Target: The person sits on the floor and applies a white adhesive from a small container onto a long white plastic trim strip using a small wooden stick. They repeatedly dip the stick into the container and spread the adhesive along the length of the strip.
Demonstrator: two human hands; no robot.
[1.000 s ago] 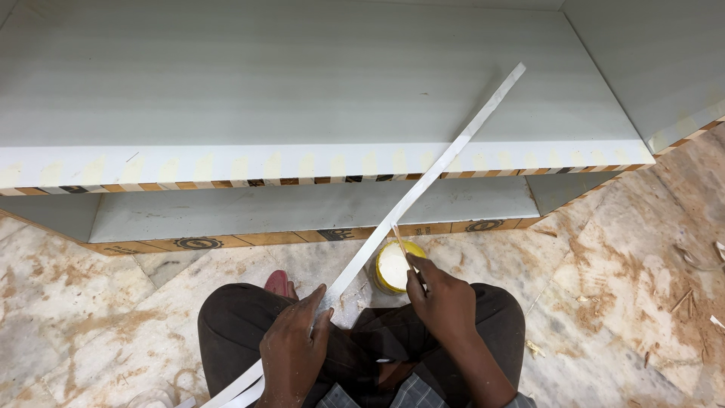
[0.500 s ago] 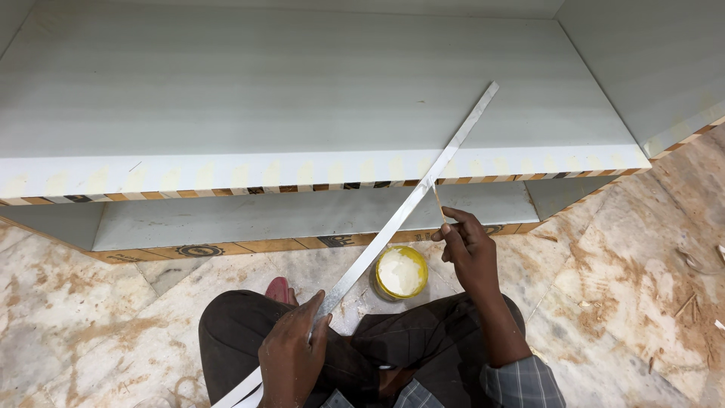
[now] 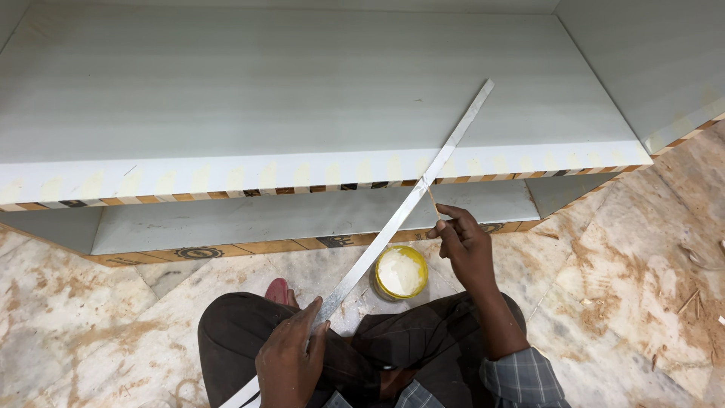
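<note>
A long thin white strip (image 3: 408, 200) runs diagonally from my lap up over the edge of a pale laminated plywood cabinet (image 3: 302, 91). My left hand (image 3: 291, 355) grips the strip's lower part above my knee. My right hand (image 3: 462, 238) is raised beside the strip's middle and pinches a thin stick (image 3: 432, 198) whose tip touches the strip. A small yellow tub of white glue (image 3: 400, 272) stands open on the floor between my hands, just under the strip.
The cabinet lies on its side with a lower shelf panel (image 3: 302, 215) showing beneath its raw edge. The marble floor (image 3: 627, 279) carries sawdust and wood chips. My crossed legs in dark trousers (image 3: 423, 347) fill the bottom.
My right hand rose from the glue tub to the strip's middle with the stick. The strip's far end has swung lower and left across the cabinet top.
</note>
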